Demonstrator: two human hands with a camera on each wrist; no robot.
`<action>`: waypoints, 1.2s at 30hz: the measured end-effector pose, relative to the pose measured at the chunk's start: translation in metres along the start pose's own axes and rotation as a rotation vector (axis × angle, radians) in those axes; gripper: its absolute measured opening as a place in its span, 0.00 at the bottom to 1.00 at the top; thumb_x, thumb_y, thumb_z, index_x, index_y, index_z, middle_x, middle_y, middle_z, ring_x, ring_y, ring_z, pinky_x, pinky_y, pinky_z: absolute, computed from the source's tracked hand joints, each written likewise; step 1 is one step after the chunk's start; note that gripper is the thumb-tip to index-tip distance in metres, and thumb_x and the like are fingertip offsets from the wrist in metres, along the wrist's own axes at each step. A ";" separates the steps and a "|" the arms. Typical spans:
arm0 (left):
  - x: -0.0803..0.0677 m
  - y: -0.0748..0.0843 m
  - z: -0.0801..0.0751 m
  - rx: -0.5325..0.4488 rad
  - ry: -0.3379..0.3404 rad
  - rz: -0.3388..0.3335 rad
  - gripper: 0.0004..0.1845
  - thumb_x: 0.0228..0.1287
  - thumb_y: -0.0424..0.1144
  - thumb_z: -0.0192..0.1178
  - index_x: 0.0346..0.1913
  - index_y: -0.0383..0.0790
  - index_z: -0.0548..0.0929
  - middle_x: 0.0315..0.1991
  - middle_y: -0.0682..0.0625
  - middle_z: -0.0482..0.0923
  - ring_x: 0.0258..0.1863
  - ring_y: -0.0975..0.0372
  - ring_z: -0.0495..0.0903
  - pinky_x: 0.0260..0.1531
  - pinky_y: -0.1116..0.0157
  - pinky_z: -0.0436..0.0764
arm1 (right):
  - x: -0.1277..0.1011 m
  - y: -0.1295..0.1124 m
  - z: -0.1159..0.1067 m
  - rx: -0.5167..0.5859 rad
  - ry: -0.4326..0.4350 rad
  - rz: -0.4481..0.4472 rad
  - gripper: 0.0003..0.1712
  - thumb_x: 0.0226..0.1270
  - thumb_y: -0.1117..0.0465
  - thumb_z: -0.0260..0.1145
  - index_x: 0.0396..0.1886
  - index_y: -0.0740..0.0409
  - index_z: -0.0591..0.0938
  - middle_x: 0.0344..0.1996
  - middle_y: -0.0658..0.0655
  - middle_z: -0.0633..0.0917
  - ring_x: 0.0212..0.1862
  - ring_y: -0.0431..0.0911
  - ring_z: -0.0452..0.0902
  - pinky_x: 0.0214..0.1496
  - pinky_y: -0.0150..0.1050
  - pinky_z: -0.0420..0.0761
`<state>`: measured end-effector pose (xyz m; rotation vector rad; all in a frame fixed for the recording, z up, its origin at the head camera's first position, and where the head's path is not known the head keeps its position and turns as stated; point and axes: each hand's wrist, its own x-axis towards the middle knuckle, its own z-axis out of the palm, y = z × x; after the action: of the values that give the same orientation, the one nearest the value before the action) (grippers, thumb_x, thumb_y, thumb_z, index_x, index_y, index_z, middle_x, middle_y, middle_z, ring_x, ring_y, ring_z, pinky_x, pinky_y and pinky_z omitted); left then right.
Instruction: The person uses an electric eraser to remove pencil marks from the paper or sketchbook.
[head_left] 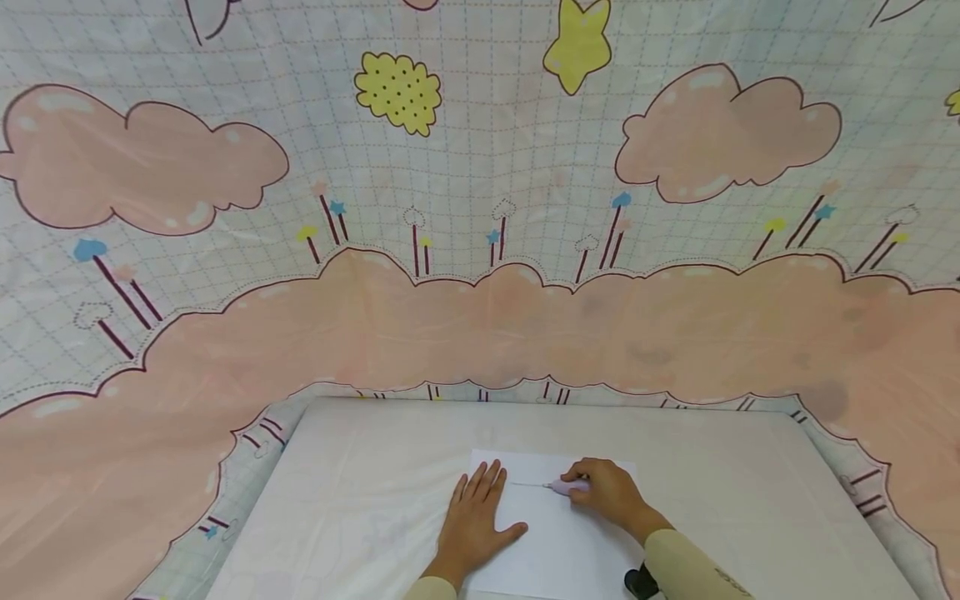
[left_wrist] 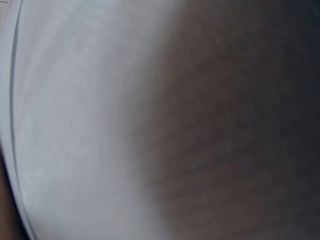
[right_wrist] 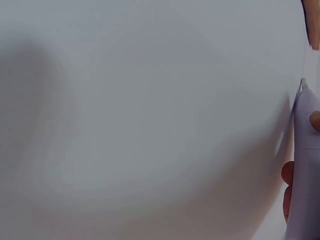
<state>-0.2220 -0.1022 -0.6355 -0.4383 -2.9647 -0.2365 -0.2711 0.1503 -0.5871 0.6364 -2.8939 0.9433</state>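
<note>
Left hand [head_left: 474, 518] flat, fingers straight on white paper sheet [head_left: 557, 546], right hand [head_left: 609, 493] at three o'clock, fingers curled around lilac pen-shaped cutter [head_left: 566, 486], tip on sheet

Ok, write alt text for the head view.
A right hand grips a lilac pen-shaped tool, tip on a white paper sheet, while the left hand presses flat on the sheet. Behind the white table hangs a pastel cloud-print cloth.

White paper sheet [head_left: 551, 533]: flat on bench, lower centre of head view, faint thin line across upper part. Left hand [head_left: 474, 517] flat on left half, fingers spread. Pale lilac pen-shaped tool [head_left: 567, 486]: lying low, tip left, touching sheet, gripped by right hand [head_left: 611, 493].
</note>
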 end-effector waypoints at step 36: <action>-0.001 0.001 -0.001 -0.024 0.031 0.007 0.50 0.59 0.77 0.44 0.76 0.46 0.60 0.78 0.53 0.53 0.77 0.55 0.52 0.75 0.49 0.52 | -0.004 0.005 -0.002 -0.010 0.028 0.029 0.10 0.49 0.64 0.77 0.31 0.46 0.88 0.36 0.44 0.87 0.42 0.43 0.83 0.47 0.44 0.84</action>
<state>-0.2206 -0.1017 -0.6347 -0.4434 -2.9326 -0.2766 -0.2698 0.1564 -0.5887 0.5775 -2.8885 0.9333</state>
